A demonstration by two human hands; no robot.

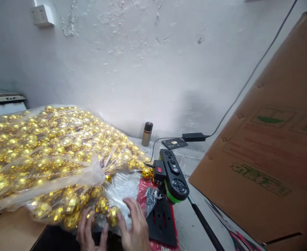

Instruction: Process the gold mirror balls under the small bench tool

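Note:
At the lower edge, my left hand (89, 232) reaches over the gold balls in the mouth of a clear plastic bag (94, 172). Its thumb and fingers are apart, and a shiny gold ball (90, 215) shows by the fingertips. My right hand (135, 226) is open, with its fingers spread and its thumb against another faceted gold ball (112, 217). More loose gold balls (102, 205) lie between the hands and the bag. The lower parts of both hands are cut off by the frame.
A black and green device (174, 176) on a slotted black base (162, 223) stands to the right. Behind it are a dark-capped bottle (147, 134), a black phone-like slab (174, 143) and a cabled adapter (194, 137). A large cardboard box (268, 146) leans at the right.

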